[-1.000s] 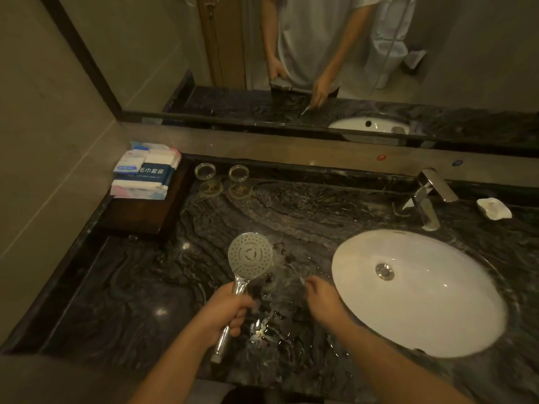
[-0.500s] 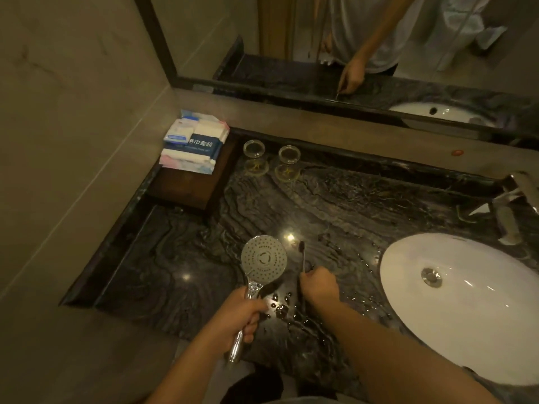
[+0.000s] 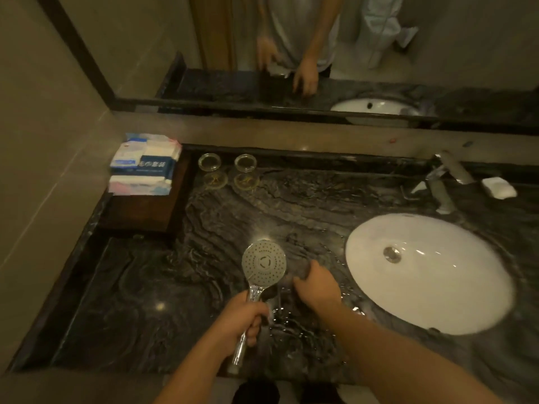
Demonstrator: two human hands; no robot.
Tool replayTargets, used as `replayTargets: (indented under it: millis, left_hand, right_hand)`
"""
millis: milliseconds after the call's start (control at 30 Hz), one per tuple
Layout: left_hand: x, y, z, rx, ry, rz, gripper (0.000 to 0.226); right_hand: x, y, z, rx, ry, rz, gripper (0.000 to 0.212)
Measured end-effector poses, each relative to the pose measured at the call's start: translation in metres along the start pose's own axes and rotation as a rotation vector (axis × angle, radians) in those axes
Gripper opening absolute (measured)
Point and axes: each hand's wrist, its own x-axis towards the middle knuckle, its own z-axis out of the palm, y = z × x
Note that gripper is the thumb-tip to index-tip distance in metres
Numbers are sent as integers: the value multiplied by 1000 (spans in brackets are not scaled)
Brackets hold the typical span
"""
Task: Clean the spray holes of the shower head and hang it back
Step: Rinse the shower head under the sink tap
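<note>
Near the lower middle of the frame, the left hand [image 3: 240, 322] is wrapped around the chrome handle of the shower head [image 3: 263, 263], fingers curled fully about it. The handle's long axis runs from the lower middle of the frame upward and slightly right, ending in the round spray face, which is turned up toward the camera with its rings of holes exposed. The shower head is held above the dark marble counter [image 3: 145, 301], left of the white sink [image 3: 437, 310].

The right hand [image 3: 316, 287] sits just right of the spray face, level with its lower edge, fingers bent. Motion blur hides the fingertips; whether this hand grips anything cannot be determined. A thin dark stick, possibly a brush [image 3: 279, 298], shows between the two hands, but contact with the right hand is not clear.

The spray face lies up and to the left of the right hand, which is the nearer free hand. Judged from this layout, a scrubbing stroke would travel leftward across the face, crosswise to the handle axis, while the left hand steadies the handle. Hanging back appears not yet started.
</note>
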Motion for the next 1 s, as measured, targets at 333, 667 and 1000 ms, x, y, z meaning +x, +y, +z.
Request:
replayTargets:
  millis: [333, 667, 1000]
  left_hand:
    - [2, 10, 151, 203, -249, 54, 20]
    - [-26, -26, 317, 250, -292, 66, 21]
    - [-41, -36, 387, 223, -290, 44, 20]
  right_hand:
    - [-36, 171, -103, -106, 279, 111, 47]
    - [-85, 330, -180, -105, 324, 91, 54]
    - [-92, 372, -223, -105, 334, -20, 59]
